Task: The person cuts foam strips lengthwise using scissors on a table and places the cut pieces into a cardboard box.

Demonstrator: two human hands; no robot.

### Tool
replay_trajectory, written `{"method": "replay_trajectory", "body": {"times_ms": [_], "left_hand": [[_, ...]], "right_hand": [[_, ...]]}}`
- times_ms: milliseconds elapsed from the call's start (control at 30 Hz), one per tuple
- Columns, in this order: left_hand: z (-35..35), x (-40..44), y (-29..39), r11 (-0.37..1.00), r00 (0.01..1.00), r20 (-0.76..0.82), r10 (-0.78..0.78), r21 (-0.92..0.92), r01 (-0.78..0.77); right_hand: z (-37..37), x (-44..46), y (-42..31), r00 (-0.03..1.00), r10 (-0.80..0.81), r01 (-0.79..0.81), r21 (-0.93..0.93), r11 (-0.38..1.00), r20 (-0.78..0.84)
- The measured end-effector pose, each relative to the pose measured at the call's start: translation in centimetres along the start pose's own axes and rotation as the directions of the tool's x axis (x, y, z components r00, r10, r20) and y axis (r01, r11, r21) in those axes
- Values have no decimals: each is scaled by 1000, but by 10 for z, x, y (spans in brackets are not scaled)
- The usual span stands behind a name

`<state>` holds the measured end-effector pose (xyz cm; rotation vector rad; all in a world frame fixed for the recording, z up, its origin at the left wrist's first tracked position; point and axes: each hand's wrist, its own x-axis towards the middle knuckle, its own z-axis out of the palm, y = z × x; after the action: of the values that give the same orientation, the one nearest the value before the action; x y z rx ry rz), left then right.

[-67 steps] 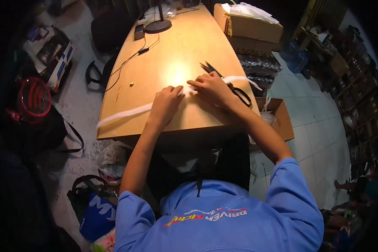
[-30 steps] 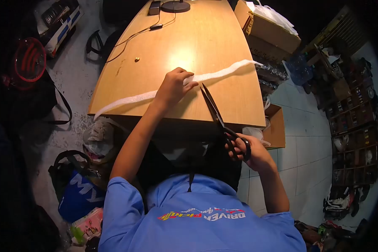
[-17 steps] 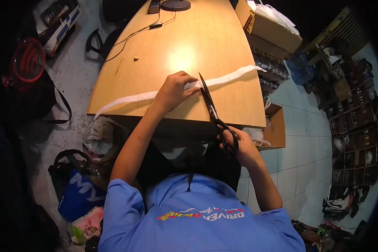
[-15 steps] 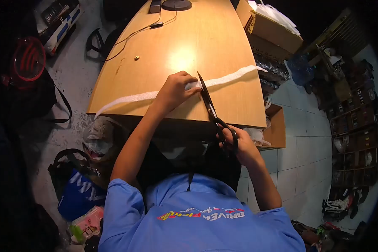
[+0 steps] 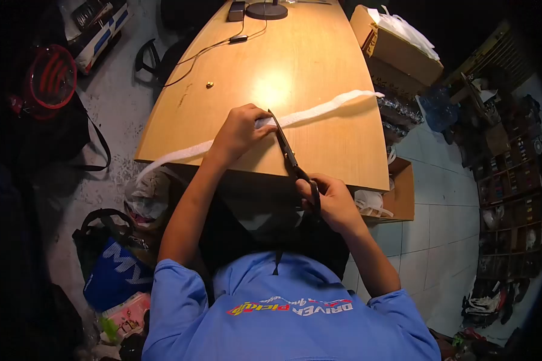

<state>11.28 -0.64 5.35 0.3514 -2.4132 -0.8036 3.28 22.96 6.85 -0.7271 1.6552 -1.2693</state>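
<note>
A long white strip of foam-like material [image 5: 319,111] lies slantwise across the wooden table [image 5: 337,144], its left end hanging over the near edge. My left hand [image 5: 242,133] pinches the strip near its middle between thumb and fingers. Black-handled scissors [image 5: 287,153] are in my right hand [image 5: 333,203], fingers through the handles at the table's near edge. Their blades cross the strip just right of my left fingertips and look nearly closed. Whether the strip is severed there I cannot tell.
A small gold-coloured piece [image 5: 209,85] and a black cable [image 5: 238,39] lie on the table, with a round dark base [image 5: 267,11] at the far end. Cardboard boxes [image 5: 403,189] stand to the right. Bags, including a blue one [image 5: 115,274], sit on the floor at left.
Both hands and the scissors have shifted left along the strip. The scissor handles have come closer together. The whole view has moved slightly.
</note>
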Motion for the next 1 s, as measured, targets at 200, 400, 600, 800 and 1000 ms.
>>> {"method": "replay_trajectory", "body": {"times_ms": [200,400,600,800,1000], "left_hand": [[-23,15,-5,999,995,-93,-43,-30,40],[-16,140,53,954,930,-211,300,46,-297],[82,252,110,912,921,105,375,136,-387],[208,243,81,948,957,118,264,150,-280],[246,229,58,867,981,65,183,460,-192]], "right_hand": [[-4,-8,-11,997,68,-68,-10,998,25],[-47,-71,1,997,-22,13,109,994,79],[-98,-140,6,997,-39,19,297,955,62],[-118,-162,18,972,-11,52,171,984,-234],[-137,-151,29,947,-38,87,142,986,-319]]}}
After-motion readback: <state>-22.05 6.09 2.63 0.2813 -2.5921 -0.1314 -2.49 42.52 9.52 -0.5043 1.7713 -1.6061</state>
